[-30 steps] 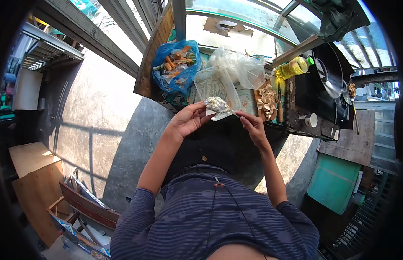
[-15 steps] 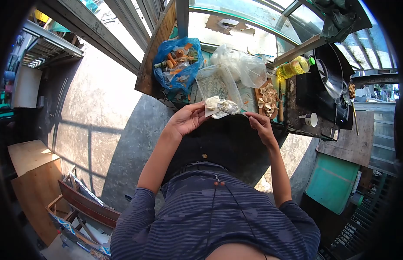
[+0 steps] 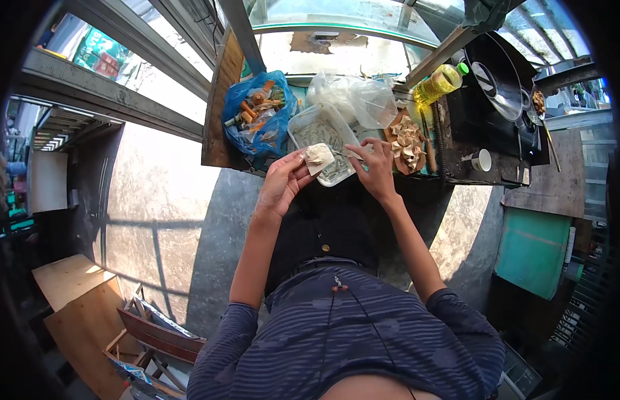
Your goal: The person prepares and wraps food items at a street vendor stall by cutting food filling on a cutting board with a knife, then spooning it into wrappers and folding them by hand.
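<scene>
My left hand [image 3: 282, 181] holds a small pale wrapper [image 3: 318, 157] with whitish filling on it, above the near left side of a clear plastic container [image 3: 330, 130]. Greyish-white mixture lines the container. My right hand [image 3: 376, 167] is pinched around a thin utensil [image 3: 340, 154], whose tip points left toward the wrapper. Right of the container, several folded beige pieces [image 3: 406, 143] lie on a brown board. Behind it sit translucent plastic bags [image 3: 353, 97].
A blue bag [image 3: 260, 113] of vegetable scraps stands at the left. An oil bottle [image 3: 441, 85], a white cup [image 3: 481, 161] and a black stove [image 3: 466, 127] with a glass lid [image 3: 500, 93] are at the right. A knife [image 3: 428, 143] lies beside the board.
The wrapper in my left hand now shows flat with a mound on it, clear of the mixture seen behind it before. My right hand has moved left and up, closer to the wrapper. The view has shifted.
</scene>
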